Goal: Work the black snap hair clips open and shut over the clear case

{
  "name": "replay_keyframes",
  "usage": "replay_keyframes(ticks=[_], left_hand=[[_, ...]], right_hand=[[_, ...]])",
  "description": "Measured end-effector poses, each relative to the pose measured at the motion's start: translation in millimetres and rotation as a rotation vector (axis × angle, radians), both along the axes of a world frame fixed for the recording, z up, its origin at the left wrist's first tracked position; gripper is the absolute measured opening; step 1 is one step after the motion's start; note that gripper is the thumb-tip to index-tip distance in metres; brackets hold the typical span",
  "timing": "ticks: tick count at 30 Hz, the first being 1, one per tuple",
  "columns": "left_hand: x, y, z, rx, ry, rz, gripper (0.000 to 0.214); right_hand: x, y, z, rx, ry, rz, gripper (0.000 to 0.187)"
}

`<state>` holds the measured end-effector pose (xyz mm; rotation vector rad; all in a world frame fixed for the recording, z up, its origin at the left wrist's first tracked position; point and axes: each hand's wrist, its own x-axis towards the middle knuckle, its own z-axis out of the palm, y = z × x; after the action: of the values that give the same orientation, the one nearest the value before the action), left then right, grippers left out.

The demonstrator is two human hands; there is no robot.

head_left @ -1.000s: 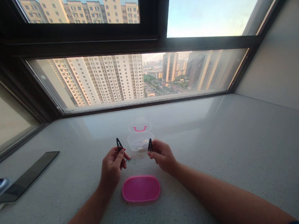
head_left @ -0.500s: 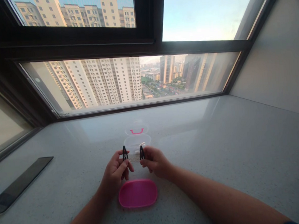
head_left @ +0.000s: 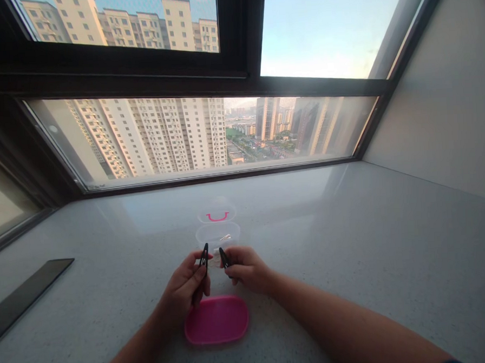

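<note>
My left hand (head_left: 190, 277) is closed on a black snap hair clip (head_left: 205, 257), which points upward with a slight tilt. Facing it, my right hand (head_left: 247, 267) pinches another black snap hair clip (head_left: 224, 258), leaning to the left. A small gap separates the two clips. Just beyond my fingers lies a clear oval container (head_left: 201, 235) with a few small thin pieces (head_left: 225, 237) in it. Some pale small items between the hands are too indistinct to name. Close below the hands sits a pink oval tray (head_left: 217, 321).
Behind the container lies a clear lid with a pink handle (head_left: 218, 217). A dark flat tablet-like slab (head_left: 31, 298) rests at the left on the speckled white sill (head_left: 352, 251). A dark-framed window (head_left: 177, 177) borders the far side, and a white wall (head_left: 437, 106) stands at the right.
The two clips have come closer together and are tilted more, the right one now leaning left. The camera view has shifted slightly.
</note>
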<state>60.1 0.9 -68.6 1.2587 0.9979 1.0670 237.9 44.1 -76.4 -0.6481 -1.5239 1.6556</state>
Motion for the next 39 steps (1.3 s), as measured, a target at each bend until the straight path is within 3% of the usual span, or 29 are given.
replay_keyframes(ticks=[5, 10, 18, 23, 28, 39], left_hand=[[-0.5, -0.7, 1.0, -0.016, -0.034, 0.044, 0.033], [-0.4, -0.4, 0.1, -0.021, -0.047, 0.083, 0.031], [-1.3, 1.6, 1.5, -0.011, -0.033, 0.033, 0.026], [0.0, 1.4, 3.3, -0.01, -0.014, 0.039, 0.023], [0.0, 2.4, 2.6, -0.007, 0.025, 0.072, 0.024], [-1.8, 6.2, 1.0, 0.056, 0.028, 0.157, 0.029]], right_hand=[[0.3, 1.0, -1.1, 0.014, 0.026, 0.01, 0.011], [0.8, 2.3, -4.4, 0.045, -0.038, -0.018, 0.019], [-0.7, 3.5, -8.4, 0.081, -0.042, -0.112, 0.034], [0.6, 2.5, -6.9, -0.001, 0.012, -0.064, 0.031], [1.4, 2.6, -8.6, 0.032, -0.031, -0.049, 0.025], [-0.3, 3.4, -11.3, 0.059, -0.13, -0.026, 0.033]])
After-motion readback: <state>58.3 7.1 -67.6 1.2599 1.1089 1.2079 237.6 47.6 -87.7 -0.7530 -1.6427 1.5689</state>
